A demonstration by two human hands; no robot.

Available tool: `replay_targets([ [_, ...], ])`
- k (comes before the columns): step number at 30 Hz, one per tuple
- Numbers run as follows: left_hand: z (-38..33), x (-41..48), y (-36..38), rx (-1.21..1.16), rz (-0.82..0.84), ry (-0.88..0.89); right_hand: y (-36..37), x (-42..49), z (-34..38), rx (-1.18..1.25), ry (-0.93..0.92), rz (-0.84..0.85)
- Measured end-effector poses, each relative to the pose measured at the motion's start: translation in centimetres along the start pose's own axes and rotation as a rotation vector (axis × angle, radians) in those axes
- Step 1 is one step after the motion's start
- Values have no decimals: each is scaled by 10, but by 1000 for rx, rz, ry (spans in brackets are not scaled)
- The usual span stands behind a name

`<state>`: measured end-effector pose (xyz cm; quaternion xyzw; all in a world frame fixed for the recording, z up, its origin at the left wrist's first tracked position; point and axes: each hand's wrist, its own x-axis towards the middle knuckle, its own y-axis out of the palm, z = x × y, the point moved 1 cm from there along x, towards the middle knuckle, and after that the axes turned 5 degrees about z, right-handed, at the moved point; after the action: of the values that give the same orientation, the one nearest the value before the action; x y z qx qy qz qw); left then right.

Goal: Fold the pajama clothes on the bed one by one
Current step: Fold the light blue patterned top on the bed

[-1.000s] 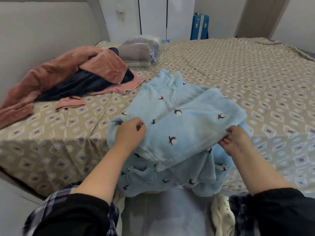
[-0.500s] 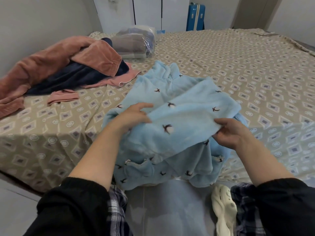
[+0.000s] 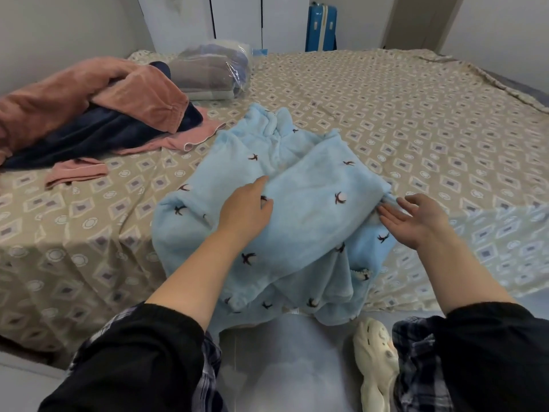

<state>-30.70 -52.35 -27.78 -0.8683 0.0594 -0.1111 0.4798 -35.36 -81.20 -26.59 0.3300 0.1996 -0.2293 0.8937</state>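
A light blue fleece pajama piece (image 3: 309, 221) with small dark bird marks lies bunched at the near edge of the bed (image 3: 386, 114), part of it hanging over the edge. My left hand (image 3: 246, 208) lies flat on top of its folded upper layer, fingers straight. My right hand (image 3: 416, 218) is open at the garment's right side, fingertips touching the fabric edge. A heap of pink pajama clothes (image 3: 89, 93) and a dark navy garment (image 3: 98, 135) sits at the left of the bed.
A clear plastic bag of folded textiles (image 3: 214, 72) rests at the far left of the bed. A blue suitcase (image 3: 322, 26) stands by the white wardrobe beyond. A cream clog (image 3: 375, 358) lies on the floor by my plaid-trousered legs.
Both hands let go of the blue fabric they were holding. The left hand moved up and now lies flat on the folded layer; the right hand opened at the right edge.
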Motion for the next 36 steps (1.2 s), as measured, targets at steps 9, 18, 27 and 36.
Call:
replay_targets([
  [9, -12, 48, 6, -236, 142, -232, 9, 34, 28, 50, 79, 140],
  [18, 6, 55, 1, -457, 286, -316, 22, 59, 16, 4, -165, -94],
  [27, -2, 43, -16, -645, 641, -270, 16, 64, 14, -493, -412, -254],
  [36, -6, 46, -2, -151, 100, 35, 17, 52, 10, -1354, -696, -360],
])
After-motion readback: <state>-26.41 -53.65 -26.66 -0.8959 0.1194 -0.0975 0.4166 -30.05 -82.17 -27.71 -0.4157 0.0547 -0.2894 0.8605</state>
